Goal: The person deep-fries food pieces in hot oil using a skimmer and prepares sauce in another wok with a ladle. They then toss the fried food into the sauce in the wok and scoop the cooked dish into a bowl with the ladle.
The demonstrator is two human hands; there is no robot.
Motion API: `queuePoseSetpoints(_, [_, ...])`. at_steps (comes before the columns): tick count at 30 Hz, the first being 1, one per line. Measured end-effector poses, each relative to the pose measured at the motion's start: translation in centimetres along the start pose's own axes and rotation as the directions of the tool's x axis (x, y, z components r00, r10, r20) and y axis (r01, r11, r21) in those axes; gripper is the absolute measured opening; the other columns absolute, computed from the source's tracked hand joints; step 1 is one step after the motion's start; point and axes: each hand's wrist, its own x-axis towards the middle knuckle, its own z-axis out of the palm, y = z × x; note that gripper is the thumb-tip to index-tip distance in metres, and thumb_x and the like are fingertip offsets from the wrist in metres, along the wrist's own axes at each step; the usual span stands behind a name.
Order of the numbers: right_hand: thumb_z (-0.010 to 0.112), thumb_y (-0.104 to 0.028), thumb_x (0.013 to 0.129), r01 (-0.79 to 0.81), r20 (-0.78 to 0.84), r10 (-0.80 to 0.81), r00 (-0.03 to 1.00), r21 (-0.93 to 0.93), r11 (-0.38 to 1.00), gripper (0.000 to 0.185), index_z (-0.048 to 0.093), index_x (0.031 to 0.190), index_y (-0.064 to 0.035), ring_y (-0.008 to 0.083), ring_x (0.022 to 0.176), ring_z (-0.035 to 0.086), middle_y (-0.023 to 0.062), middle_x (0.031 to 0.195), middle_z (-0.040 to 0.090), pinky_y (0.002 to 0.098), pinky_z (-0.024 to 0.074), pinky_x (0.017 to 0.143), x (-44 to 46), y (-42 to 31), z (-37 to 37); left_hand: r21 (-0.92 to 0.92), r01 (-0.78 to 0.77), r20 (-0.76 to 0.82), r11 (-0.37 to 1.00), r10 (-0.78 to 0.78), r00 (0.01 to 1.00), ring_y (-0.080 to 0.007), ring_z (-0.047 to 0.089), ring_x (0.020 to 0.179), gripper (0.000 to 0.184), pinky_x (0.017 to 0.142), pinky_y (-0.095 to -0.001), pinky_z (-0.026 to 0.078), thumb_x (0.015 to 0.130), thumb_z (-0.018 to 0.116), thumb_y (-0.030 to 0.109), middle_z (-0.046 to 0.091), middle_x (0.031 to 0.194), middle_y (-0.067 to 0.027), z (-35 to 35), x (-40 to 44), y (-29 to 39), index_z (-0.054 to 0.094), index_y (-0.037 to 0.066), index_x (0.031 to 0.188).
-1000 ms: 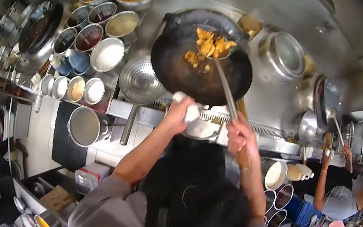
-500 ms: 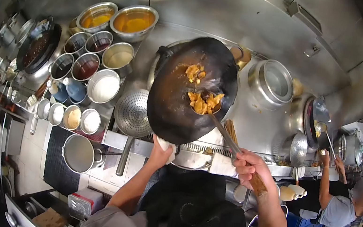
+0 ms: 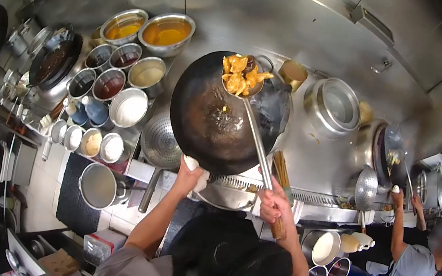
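Note:
A black wok (image 3: 199, 129) sits in front of me, its inside shiny with sauce residue. My left hand (image 3: 190, 177) is closed on a folded white cloth (image 3: 199, 176) at the wok's near left rim; the grip beneath the cloth is hidden. In my right hand (image 3: 274, 201) is the wooden handle of a long metal ladle (image 3: 256, 135). Its bowl, heaped with brown sauced food pieces (image 3: 242, 76), is over the far part of the wok. A perforated strainer (image 3: 162, 141) lies just left of the wok.
Sauce containers (image 3: 109, 84) and two bowls of yellow liquid (image 3: 167, 30) stand at left. Stacked metal pots (image 3: 334, 107) are at right, bamboo sticks (image 3: 281, 169) by the near edge. A co-worker (image 3: 416, 258) handles another wok at far right.
The ladle has moved up and left, and the food that lay in the wok is now mostly in its bowl. The wok has tipped to a flatter angle. My right hand has shifted left.

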Motion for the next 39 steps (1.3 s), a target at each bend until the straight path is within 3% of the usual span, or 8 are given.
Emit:
queuePoseSetpoints(6, [0.054,-0.011,0.093,-0.057,-0.041,0.054,0.998,-0.086,0.995,0.057,0.030,0.145,-0.0101,0.0004,0.035,0.032,-0.0041,0.063,0.037,0.0172,0.0300,0.028,-2.2,-1.3,0.0,-0.476,0.467,0.188,0.745,-0.433,0.882,-0.0221,0.064,0.082,0.021,0.068,-0.0377,0.055,0.084,0.058,0.009,0.062,0.092,-0.0085,2.1,-1.1,2.2,0.056,0.005,0.105])
queuePoseSetpoints(11, [0.053,-0.010,0.094,-0.177,-0.167,0.153,0.974,-0.136,0.975,0.056,0.029,0.144,-0.0077,0.0008,0.035,0.032,-0.0033,0.064,0.039,0.0178,0.0296,0.029,-4.7,-1.5,-0.1,-0.576,0.416,0.087,0.703,-0.453,0.887,-0.0212,0.063,0.071,0.009,0.062,-0.0380,0.055,0.084,0.057,0.008,0.061,0.083,-0.0094,3.9,-2.2,2.4,0.057,0.005,0.092])
queuePoseSetpoints(14, [0.055,-0.010,0.093,-0.243,-0.247,0.188,0.951,-0.218,0.945,0.057,0.028,0.143,-0.0056,0.0014,0.036,0.033,-0.0026,0.064,0.041,0.0187,0.0303,0.029,-5.9,-2.2,-0.1,-0.466,0.193,-0.014,0.864,-0.225,0.974,-0.0211,0.062,0.080,0.025,0.071,-0.0363,0.054,0.081,0.056,0.004,0.060,0.090,-0.0100,3.6,-0.4,0.7,0.053,0.003,0.107])
queuePoseSetpoints(16, [0.055,-0.008,0.092,-0.314,-0.248,0.256,0.934,-0.231,0.921,0.048,0.034,0.135,-0.0036,0.0020,0.038,0.036,-0.0025,0.064,0.041,0.0193,0.0319,0.031,-6.3,-3.0,0.5,-0.224,-0.123,-0.301,0.967,0.051,0.952,-0.0196,0.059,0.090,0.043,0.080,-0.0354,0.052,0.079,0.056,0.003,0.057,0.101,-0.0107,4.4,-0.6,-1.6,0.043,0.002,0.120])
queuePoseSetpoints(23, [0.054,-0.011,0.094,-0.359,-0.269,0.317,0.910,-0.124,0.925,0.030,0.043,0.121,-0.0067,-0.0014,0.039,0.035,-0.0049,0.066,0.039,0.0172,0.0305,0.030,-5.5,-7.3,5.3,0.191,-0.161,-0.124,0.968,0.187,0.975,-0.0414,0.054,0.110,0.065,0.095,-0.0431,0.042,0.083,0.060,0.010,0.052,0.117,-0.0284,1.9,-3.6,-5.4,0.023,-0.004,0.135])
queuePoseSetpoints(30, [0.050,-0.006,0.094,-0.140,-0.083,0.128,0.988,-0.157,0.978,0.053,0.033,0.144,-0.0079,0.0008,0.034,0.035,-0.0033,0.064,0.037,0.0192,0.0295,0.026,-6.7,-7.1,7.2,0.221,-0.304,-0.095,0.927,0.331,0.939,-0.0413,0.055,0.107,0.061,0.094,-0.0441,0.042,0.081,0.060,0.011,0.053,0.114,-0.0276,1.8,-2.3,-5.5,0.028,-0.004,0.132])
queuePoseSetpoints(36, [0.055,-0.008,0.092,-0.010,0.012,0.012,1.000,-0.099,0.995,0.056,0.032,0.144,-0.0095,0.0017,0.034,0.031,-0.0018,0.061,0.036,0.0191,0.0274,0.027,-6.1,-3.4,2.7,-0.006,-0.107,-0.116,0.994,0.106,0.988,-0.0292,0.056,0.105,0.068,0.091,-0.0386,0.046,0.079,0.060,0.010,0.053,0.117,-0.0187,1.3,0.4,-5.4,0.024,0.001,0.136])
queuePoseSetpoints(39, [0.056,-0.009,0.092,-0.041,-0.042,0.035,0.998,-0.138,0.990,0.059,0.030,0.145,-0.0090,0.0019,0.034,0.032,-0.0016,0.062,0.037,0.0191,0.0284,0.028,-6.1,-2.3,2.0,-0.410,0.197,-0.050,0.891,-0.237,0.970,-0.0206,0.060,0.086,0.040,0.072,-0.0352,0.052,0.080,0.059,0.008,0.057,0.096,-0.0101,1.9,0.8,-1.3,0.042,0.003,0.116])
